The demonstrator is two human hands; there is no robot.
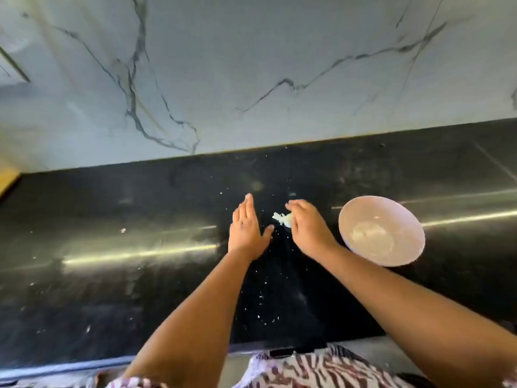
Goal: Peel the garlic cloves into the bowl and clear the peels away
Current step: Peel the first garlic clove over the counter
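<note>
- My left hand (246, 229) has its fingers (247, 205) straight and together, thumb spread, grasping nothing; it is edge-on near the desk (140, 275).
- My right hand (306, 226) has its fingers (296, 205) bent over a small clump of peels (282, 218); the clump touches the hand's inner side, but I cannot tell whether the fingers grasp it or only push it.
- The peels lie between my two hands, nearer the right one, on the dark desk.
- Tiny white flecks (261, 298) of peel are scattered on the desk around and below the hands, down toward the near edge.
- A pale bowl (382, 231) stands just right of my right hand, apart from it; nothing stands between the hands and the peels.
- Something pale sits in the bottom of the bowl, too blurred for me to make out as cloves.
- A marbled wall (251, 65) with dark veins rises behind the desk.
- My forearms cover part of the desk, and striped clothing (293, 371) is cut off at the lower edge.
- The peels look whitish, thin and crumpled, smeared by blur.
</note>
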